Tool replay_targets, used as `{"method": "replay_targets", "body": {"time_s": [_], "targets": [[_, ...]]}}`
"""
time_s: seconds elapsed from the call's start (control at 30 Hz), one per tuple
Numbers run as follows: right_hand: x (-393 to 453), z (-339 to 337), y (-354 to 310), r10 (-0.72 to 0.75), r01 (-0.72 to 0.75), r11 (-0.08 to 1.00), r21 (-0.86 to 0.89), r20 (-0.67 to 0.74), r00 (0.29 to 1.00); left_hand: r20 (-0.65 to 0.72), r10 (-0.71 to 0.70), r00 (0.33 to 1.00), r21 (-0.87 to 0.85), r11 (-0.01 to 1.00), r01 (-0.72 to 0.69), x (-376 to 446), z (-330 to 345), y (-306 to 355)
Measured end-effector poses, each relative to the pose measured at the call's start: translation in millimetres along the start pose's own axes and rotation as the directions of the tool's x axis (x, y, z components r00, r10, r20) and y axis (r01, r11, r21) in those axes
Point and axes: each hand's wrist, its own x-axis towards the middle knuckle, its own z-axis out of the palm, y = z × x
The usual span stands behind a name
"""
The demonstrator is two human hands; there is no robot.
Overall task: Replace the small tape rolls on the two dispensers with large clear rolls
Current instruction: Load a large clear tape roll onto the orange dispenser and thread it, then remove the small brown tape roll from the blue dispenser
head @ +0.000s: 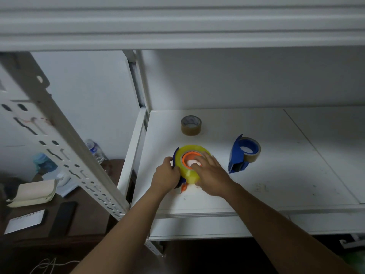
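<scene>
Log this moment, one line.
large clear roll on held dispenser; left hand grips dispenser; right hand presses roll; other dispenser carries small roll

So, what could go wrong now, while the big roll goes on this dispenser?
1. The right hand pushes the large clear roll down at the orange hub with fingertips only, so it may seat crooked or jam.
2. The left hand grips the blue dispenser by its thin curved edge; it could slip and the dispenser shift.
</scene>
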Motion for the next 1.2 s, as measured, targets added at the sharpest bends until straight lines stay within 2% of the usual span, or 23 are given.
{"method": "replay_targets", "body": {"time_s": [0.2,0.33,0.37,0.43,0.5,0.57,0.7,0.77,0.83,0.97,1.1,1.2], "targets": [[-2.2,10.4,-4.4,-0.016,0.018,1.000,0.016,-0.080,0.997,-0.045,0.022,0.999,0.103,0.995,-0.017,-1.7,1.7,-7.2],[-9.0,4.2,0.7,-0.022,0.026,0.994,0.107,-0.032,0.999,-0.087,0.061,0.994,0.160,0.986,-0.047,-1.7,8.6,0.0],[-11.8,-0.2,2.3,-0.017,0.024,0.988,0.153,-0.051,0.999,-0.107,0.099,0.989,0.167,0.983,-0.080,-2.6,10.3,3.5],[-18.8,-11.8,9.3,0.051,-0.010,0.973,0.229,-0.173,0.984,-0.154,0.197,0.968,0.150,0.973,-0.175,-4.1,12.9,13.9],[-25.6,-22.5,23.3,0.177,-0.095,0.966,0.242,-0.344,0.922,-0.186,0.291,0.938,0.142,0.953,-0.268,-6.3,15.8,28.4],[-32.5,-30.0,44.3,0.329,-0.215,0.934,0.287,-0.450,0.830,-0.170,0.374,0.911,0.148,0.924,-0.352,-7.4,23.5,42.6],[-46.2,-32.8,88.9,0.614,-0.458,0.780,0.426,-0.381,0.692,0.023,0.423,0.906,0.115,0.899,-0.422,-11.9,46.5,66.5],[-54.6,-31.1,105.1,0.694,-0.521,0.700,0.488,-0.292,0.658,0.104,0.415,0.904,0.110,0.898,-0.426,-13.5,59.3,78.2],[-62.0,-26.2,118.5,0.685,-0.533,0.697,0.480,-0.224,0.694,0.172,0.394,0.903,0.115,0.902,-0.416,-14.7,72.3,91.6],[-69.1,-16.0,133.6,0.597,-0.503,0.755,0.421,-0.123,0.793,0.300,0.339,0.892,0.084,0.922,-0.378,-13.3,97.1,122.0],[-69.4,-12.0,143.6,0.524,-0.424,0.799,0.425,-0.147,0.839,0.310,0.256,0.916,0.078,0.953,-0.293,-5.0,120.3,133.3],[-68.9,-16.0,149.0,0.469,-0.366,0.813,0.452,-0.138,0.872,0.257,0.181,0.949,0.131,0.967,-0.219,-2.3,125.5,132.5]]}}
